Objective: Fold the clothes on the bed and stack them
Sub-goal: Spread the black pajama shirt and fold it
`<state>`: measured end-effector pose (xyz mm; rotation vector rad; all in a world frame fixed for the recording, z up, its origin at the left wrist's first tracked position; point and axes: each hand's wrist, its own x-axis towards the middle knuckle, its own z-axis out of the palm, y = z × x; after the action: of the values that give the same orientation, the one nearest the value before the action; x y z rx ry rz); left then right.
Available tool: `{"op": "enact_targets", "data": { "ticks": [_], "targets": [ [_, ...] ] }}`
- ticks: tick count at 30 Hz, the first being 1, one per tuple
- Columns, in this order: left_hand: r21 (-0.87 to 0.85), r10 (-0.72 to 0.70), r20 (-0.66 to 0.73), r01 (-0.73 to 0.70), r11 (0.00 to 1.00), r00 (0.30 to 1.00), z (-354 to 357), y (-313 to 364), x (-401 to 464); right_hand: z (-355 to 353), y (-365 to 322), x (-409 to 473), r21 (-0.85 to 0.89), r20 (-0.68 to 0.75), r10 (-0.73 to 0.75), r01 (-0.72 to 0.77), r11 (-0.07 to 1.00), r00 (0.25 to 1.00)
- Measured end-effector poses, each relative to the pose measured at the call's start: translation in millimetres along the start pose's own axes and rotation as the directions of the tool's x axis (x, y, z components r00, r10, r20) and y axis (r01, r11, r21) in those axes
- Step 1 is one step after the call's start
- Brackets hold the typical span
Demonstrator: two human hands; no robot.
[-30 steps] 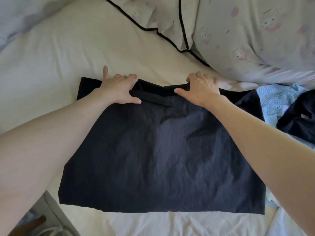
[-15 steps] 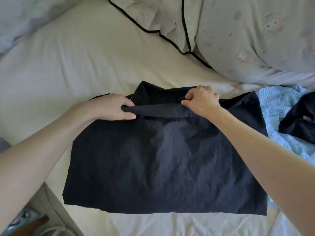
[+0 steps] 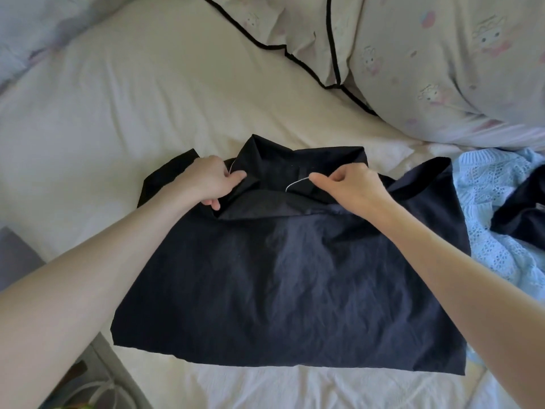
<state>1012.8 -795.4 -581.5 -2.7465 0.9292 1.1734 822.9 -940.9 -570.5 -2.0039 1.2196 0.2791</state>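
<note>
Right now your left hand (image 3: 208, 183) and right hand (image 3: 349, 188) both have fingers curled into the far edge of the dark garment (image 3: 289, 278), pinching up a raised flap at 12 o'clock. A thin white thread (image 3: 296, 183) runs from your right fingertips. The garment lies flat on the cream sheet (image 3: 141, 113), its near hem straight at 6 o'clock, close to the mattress edge. At 3 o'clock its side touches a light blue knit (image 3: 495, 216) with another dark piece (image 3: 522, 214) on it. Bare sheet spreads from 9 to 11 o'clock; the patterned pillow (image 3: 442, 69) fills 1 o'clock.
</note>
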Motion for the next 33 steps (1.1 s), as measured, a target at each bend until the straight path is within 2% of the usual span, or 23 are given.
{"op": "enact_targets", "data": {
  "ticks": [3,5,7,10,12,16,19,22,24,26,29,31,33],
  "targets": [
    [0.008,0.082,0.018,-0.082,0.997,0.996,11.3,8.3,3.2,3.5,-3.3,-1.3,-0.007,0.068,0.056,-0.056,0.998,0.996],
    [-0.064,0.14,-0.013,-0.141,0.988,0.99,14.1,14.5,3.7,5.2,-4.1,-0.2,0.012,0.095,-0.011,0.01,1.0,0.995],
    [-0.088,0.149,0.024,-0.147,0.985,0.988,14.6,20.5,2.3,5.1,-6.9,-1.4,0.03,0.097,-0.106,0.103,0.994,0.99],
    [-0.025,0.222,0.023,-0.221,0.975,0.975,15.6,26.4,1.4,1.8,-9.7,-2.3,0.064,0.096,-0.206,0.201,0.978,0.974],
    [-0.079,0.318,-0.035,-0.32,0.944,0.947,13.6,28.7,-0.5,-3.5,-10.9,-2.7,0.085,0.107,-0.256,0.248,0.965,0.961],
    [-0.262,0.497,-0.157,-0.521,0.812,0.853,-6.8,32.8,-5.1,-23.9,-15.6,-1.7,0.139,0.236,-0.357,0.332,0.933,0.904],
    [-0.294,0.541,-0.177,-0.569,0.768,0.822,-23.4,39.4,-3.8,-38.4,-19.6,2.5,0.165,0.244,-0.404,0.372,0.913,0.882],
    [-0.158,0.575,-0.239,-0.616,0.772,0.782,-26.4,53.1,5.9,-39.6,-29.4,10.8,0.139,0.134,-0.426,0.408,0.902,0.895],
    [-0.015,0.537,-0.343,-0.576,0.817,0.771,-23.7,58.0,14.1,-36.4,-34.5,19.1,0.052,-0.006,-0.396,0.396,0.917,0.918],
    [0.0,0.453,-0.462,-0.51,0.86,0.762,-17.8,52.5,13.3,-31.7,-33.6,19.6,0.016,-0.142,-0.361,0.367,0.93,0.922],
    [0.014,0.441,-0.586,-0.535,0.845,0.68,8.6,22.0,-12.9,-13.1,-11.1,-5.2,-0.021,-0.3,-0.355,0.366,0.93,0.886],
    [0.157,0.546,-0.534,-0.559,0.814,0.646,29.9,-7.4,-29.9,7.4,14.3,-29.2,-0.131,-0.352,-0.416,0.396,0.909,0.838],
    [0.342,0.654,-0.378,-0.557,0.757,0.655,41.6,-31.7,-32.5,25.5,36.8,-41.6,-0.302,-0.271,-0.509,0.43,0.851,0.817]
  ]
}}
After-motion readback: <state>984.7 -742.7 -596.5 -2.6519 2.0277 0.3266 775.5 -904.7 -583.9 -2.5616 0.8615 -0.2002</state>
